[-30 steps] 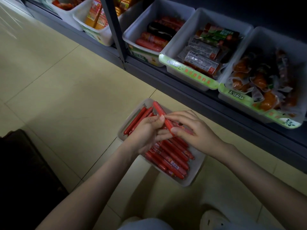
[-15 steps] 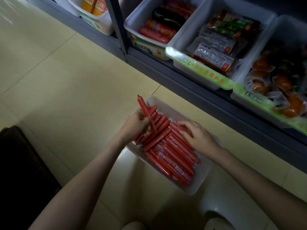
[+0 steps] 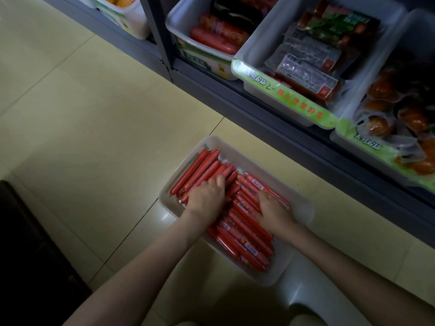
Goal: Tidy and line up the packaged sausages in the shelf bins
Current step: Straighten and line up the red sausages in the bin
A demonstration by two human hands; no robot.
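Where the tiled floor [image 3: 94, 114] meets the shelf [image 3: 259, 109], a white bin [image 3: 303, 208] stands on the tiles, near the shelf; red sausages [image 3: 244, 234] fill it, one batch reaching its far left corner, the rest toward its near right corner; left hand [image 3: 206, 196] lies palm down on the first batch, fingertips [image 3: 221, 179] bent, grip not discernible; right hand [image 3: 273, 209] rests flat, fingers straight, on the second.

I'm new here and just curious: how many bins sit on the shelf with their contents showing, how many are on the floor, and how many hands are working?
Shelf bins: 4
Floor bin: 1
Hands: 2 (left hand, right hand)
Total: 7
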